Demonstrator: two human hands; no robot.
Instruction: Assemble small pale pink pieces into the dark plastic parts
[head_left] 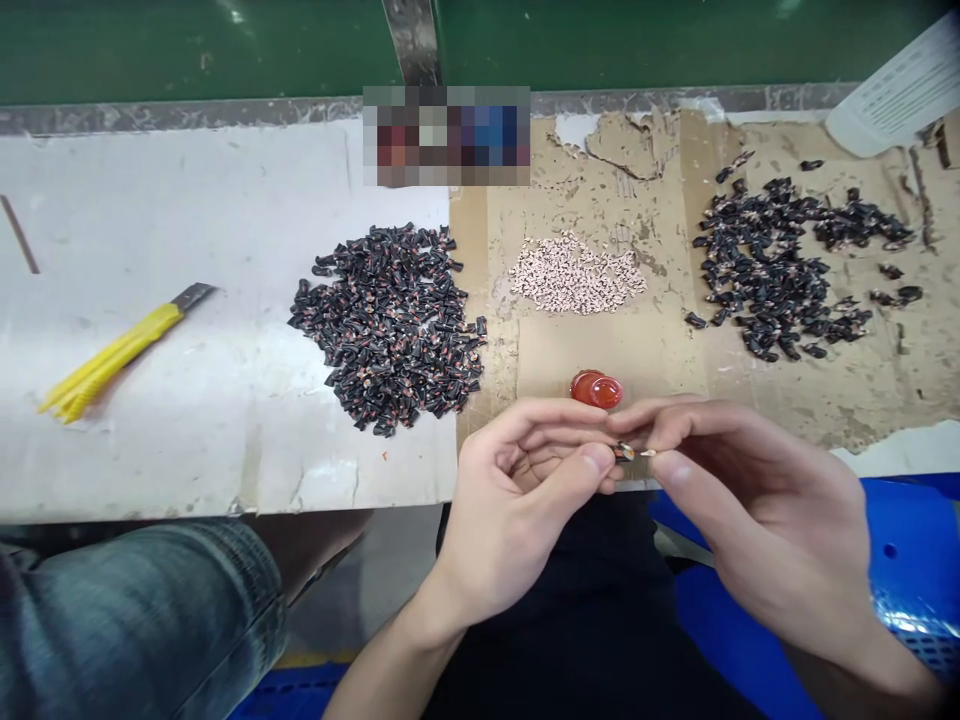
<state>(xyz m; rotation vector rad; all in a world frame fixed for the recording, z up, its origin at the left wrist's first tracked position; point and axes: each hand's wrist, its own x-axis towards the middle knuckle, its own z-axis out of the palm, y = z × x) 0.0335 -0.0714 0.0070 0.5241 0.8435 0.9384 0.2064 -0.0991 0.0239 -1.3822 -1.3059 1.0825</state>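
A small black part is pinched in the left hand by the near edge of the table, facing a tiny pale piece gripped by the right hand, probably so both tips stay visible. Beyond a red object, a pale heap separates the left dark heap from the right dark heap, likely against mixing.

Left hand, right hand; pinch grips
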